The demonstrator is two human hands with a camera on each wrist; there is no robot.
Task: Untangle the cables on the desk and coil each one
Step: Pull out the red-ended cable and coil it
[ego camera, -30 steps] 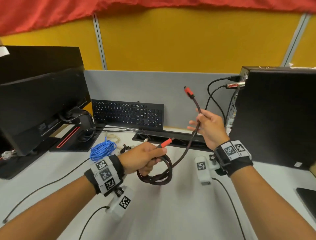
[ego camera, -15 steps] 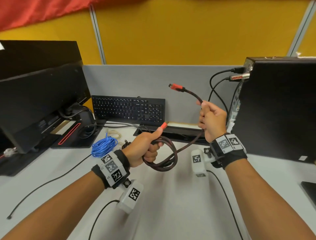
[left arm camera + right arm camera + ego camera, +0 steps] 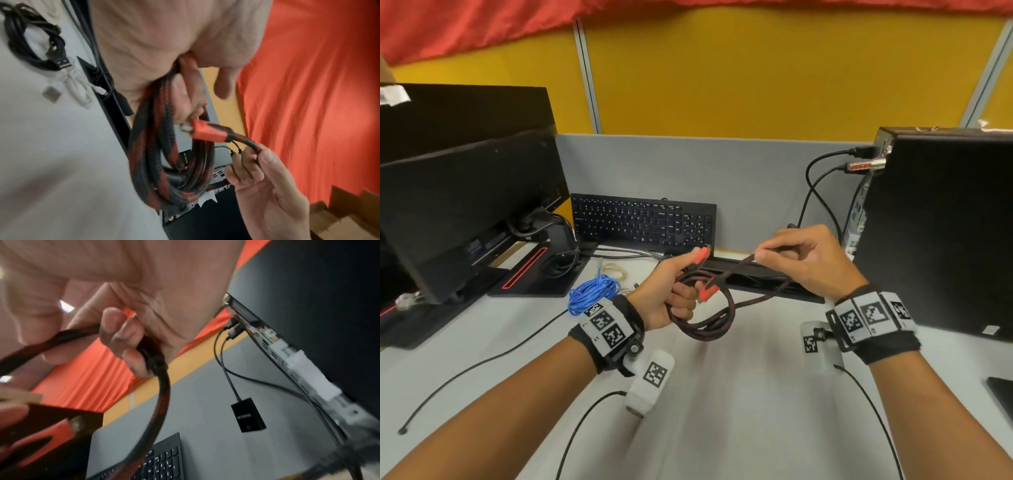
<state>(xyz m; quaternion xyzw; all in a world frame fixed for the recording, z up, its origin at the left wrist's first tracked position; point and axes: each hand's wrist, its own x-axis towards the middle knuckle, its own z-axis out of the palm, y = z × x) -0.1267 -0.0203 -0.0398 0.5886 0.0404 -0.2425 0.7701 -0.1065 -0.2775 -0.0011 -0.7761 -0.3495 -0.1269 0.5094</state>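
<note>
— White desk (image 3: pixel 722 394) filling the near ground from my seat at the remote station: what am I seeing first?

— Both forearms are reaching in over it, each wrist wearing a marker band. My left hand (image 3: pixel 671 294) is gripping a coil of red-and-black braided cable (image 3: pixel 709 325), fingers curled round the bundled loops and holding them just above the surface. One orange-red plug (image 3: pixel 702 255) is sticking up past the thumb; the second plug (image 3: pixel 207 131) is hanging across the coil's opening.

— And the right hand?

— I'm watching the right hand (image 3: pixel 808 260) pinching the cable's free stretch between thumb and fingertips, a little behind that second plug. The hands are staying apart, joined only by the short run of braid between them.

— Beyond them?

— A blue cable bundle (image 3: pixel 592 294) is lying coiled just behind my left wrist, with a thin cream cable (image 3: pixel 616 270) behind it. The left wrist view is also showing a black coiled cable (image 3: pixel 35 45) and a white one (image 3: pixel 80 87) lying on the desk. Farther back, a black keyboard (image 3: pixel 643 222) is leaning against the grey partition (image 3: pixel 739 178), a monitor (image 3: pixel 465 205) is standing at left, and a black computer tower (image 3: pixel 945 222) at right has two black leads plugged in.
</note>
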